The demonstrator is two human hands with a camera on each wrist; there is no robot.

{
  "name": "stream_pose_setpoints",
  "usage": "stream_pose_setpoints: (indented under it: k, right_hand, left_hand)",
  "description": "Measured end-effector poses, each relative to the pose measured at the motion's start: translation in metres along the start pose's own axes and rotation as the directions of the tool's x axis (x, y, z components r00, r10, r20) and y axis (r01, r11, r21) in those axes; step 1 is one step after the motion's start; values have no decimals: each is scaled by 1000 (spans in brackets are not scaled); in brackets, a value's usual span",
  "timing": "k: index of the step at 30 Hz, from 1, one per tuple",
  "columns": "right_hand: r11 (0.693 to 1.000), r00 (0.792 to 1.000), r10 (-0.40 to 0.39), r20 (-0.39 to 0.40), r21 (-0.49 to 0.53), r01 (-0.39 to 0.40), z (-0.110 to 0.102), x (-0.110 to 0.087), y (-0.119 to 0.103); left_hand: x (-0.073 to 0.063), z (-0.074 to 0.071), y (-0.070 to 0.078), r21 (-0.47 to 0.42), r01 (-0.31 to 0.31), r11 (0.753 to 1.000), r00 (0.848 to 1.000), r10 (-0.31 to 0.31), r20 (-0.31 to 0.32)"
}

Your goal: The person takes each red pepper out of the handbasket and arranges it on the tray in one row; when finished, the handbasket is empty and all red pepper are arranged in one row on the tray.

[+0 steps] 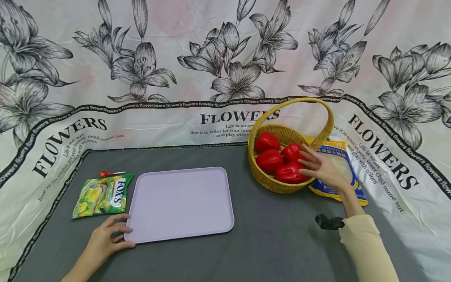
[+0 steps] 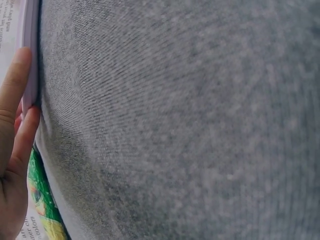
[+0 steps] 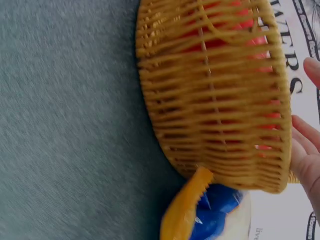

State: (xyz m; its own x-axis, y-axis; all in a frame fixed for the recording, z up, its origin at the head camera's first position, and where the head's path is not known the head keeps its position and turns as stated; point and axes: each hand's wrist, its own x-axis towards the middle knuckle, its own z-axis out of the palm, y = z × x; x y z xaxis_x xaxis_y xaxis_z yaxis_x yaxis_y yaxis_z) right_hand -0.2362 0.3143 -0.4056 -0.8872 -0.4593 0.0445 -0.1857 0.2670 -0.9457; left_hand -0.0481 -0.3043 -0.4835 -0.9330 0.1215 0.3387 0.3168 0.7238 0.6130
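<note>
At the round yellow wicker basket (image 1: 278,187), the spread right hand (image 1: 323,169) could tip it by snagging its handle (image 1: 330,118).

L hand (image 1: 102,241) near body w/ fingers apart, R hand (image 1: 325,169) farther fwd, fingers spread.

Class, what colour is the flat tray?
The tray is pale lilac; it shows best in the head view.

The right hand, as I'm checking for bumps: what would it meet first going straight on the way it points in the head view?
Probably the rear right red pepper in the basket, just ahead of the right hand; depth is unclear, so the hand may already touch it or pass above.
</note>
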Motion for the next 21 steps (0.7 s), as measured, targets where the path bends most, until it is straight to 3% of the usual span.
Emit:
stream_pose_setpoints:
  k: [5,9,12,17,21]
  right_hand:
    - [997,998,-56,28,61,54,16,3,2]
    - [992,997,-30,71,122,21,27,7,-1]
    - [995,997,2,76,103,-10,33,10,-7]
    - [1000,999,11,31,-24,-10,36,17,-11]
    - [966,1000,-16,-13,-257,12,38,23,-14]
  left_hand:
    - [-2,0,-1,-1,3,1000,1000,-3,2]
    - [-2,1,-1,-13,-1,1000,1000,1,0]
    - [-3,1,-1,-17,5,1000,1000,-6,-4]
    - [-4,1,-1,1,-6,1000,1000,6,-16]
    - [-3,1,0,5,-14,1000,1000,14,-19]
